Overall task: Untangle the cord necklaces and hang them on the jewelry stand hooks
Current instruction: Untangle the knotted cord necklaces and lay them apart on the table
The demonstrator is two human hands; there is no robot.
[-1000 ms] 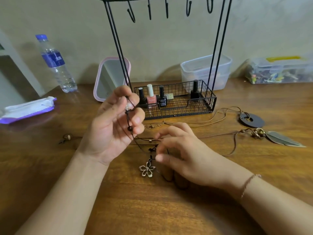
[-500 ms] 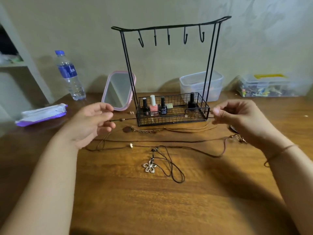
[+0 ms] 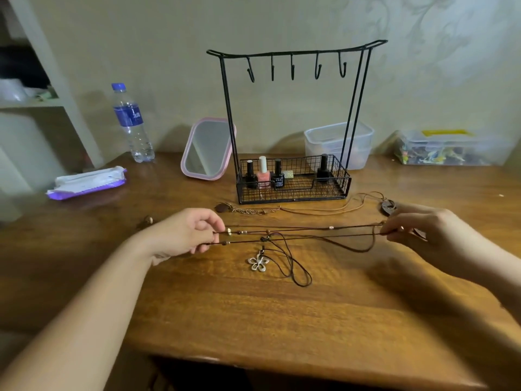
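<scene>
Wipes pack (image 3: 87,182): far left on the wooden table (image 3: 253,314), lying flat, white w/ purple edge.
Water bottle (image 3: 131,122): upright behind the pack, near the wall, blue cap & label.
Small bead piece (image 3: 147,220): on table just left of the left wrist; too small to tell more.
Left hand (image 3: 186,235): fingers pressed together, pinching the left end of the brown cord necklace (image 3: 304,229); both strands go into the fingertips.
Mirror (image 3: 207,149): pink frame, leaning back, just beside the stand's left leg.
Brown cord necklace: stretched taut between the 2 hands above the table, 2 strands nearly parallel, few small beads near the left end & one near the right.
Black cord necklace (image 3: 293,266): below the middle of the taut cord, loop lying on table; at its top it crosses the brown strands, cannot tell if knotted there.
Flower pendant (image 3: 258,262): silver, flat on table, at the end of the black cord.
Jewelry stand (image 3: 293,53): upright behind, 5 hooks, none carries anything; wire basket at the base w/ 4 nail polish bottles (image 3: 263,176).
Tan cord necklace (image 3: 324,208): on table in front of the basket, w/ chain rings at its left.
Plastic tub (image 3: 338,143): clear, behind the stand's right leg.
Right hand (image 3: 417,230): thumb & fingers closed, pinching the right end of the brown cord; dark pendant (image 3: 388,206) just behind it.
Clear box (image 3: 448,148): far right by the wall, colourful small things inside.
</scene>
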